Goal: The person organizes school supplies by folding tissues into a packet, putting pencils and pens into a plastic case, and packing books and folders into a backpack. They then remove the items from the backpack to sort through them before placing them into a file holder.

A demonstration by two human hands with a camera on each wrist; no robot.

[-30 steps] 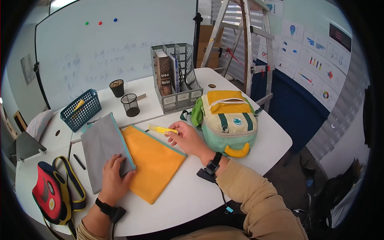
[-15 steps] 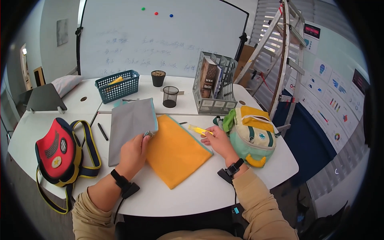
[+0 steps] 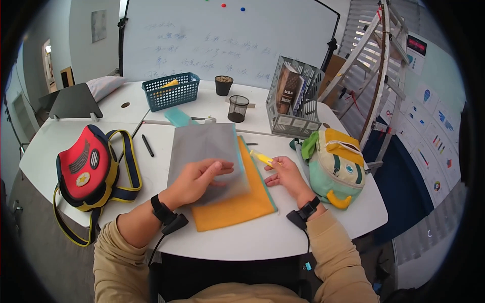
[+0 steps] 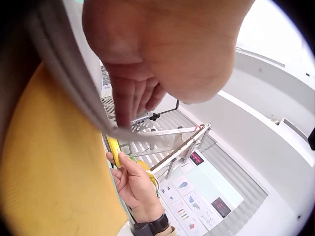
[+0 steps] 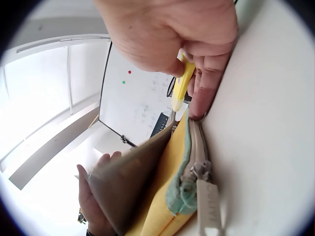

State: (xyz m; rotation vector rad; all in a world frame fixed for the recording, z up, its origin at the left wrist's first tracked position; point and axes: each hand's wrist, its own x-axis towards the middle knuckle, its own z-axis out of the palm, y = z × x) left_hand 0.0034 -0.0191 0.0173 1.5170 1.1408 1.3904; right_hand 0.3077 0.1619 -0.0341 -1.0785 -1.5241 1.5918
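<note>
The left hand (image 3: 199, 182) has its fingers extended at the grey pouch (image 3: 204, 146), whose lower right part is blurred. This pouch overlaps an orange pouch (image 3: 252, 202) with a teal zipper edge. Between thumb and finger, the right hand (image 3: 289, 183) pinches a yellow marker (image 3: 261, 158) beside that edge. In the right wrist view, the marker (image 5: 182, 91) points down past the zipper corner of the orange pouch (image 5: 172, 167), and the left hand (image 5: 96, 206) is partly behind the grey pouch (image 5: 130, 182).
A red bag (image 3: 83, 166) and black pen (image 3: 147, 145) lie left; a green-and-yellow backpack (image 3: 336, 174) stands right. Behind are a blue basket (image 3: 172, 96), plant pot (image 3: 224, 87), mesh cup (image 3: 238, 110), turquoise item (image 3: 178, 117) and grey file rack (image 3: 295, 123).
The left hand has released the grey pouch's corner and straightened its fingers. The grey pouch has shifted right over the orange one. The right hand still holds the marker.
</note>
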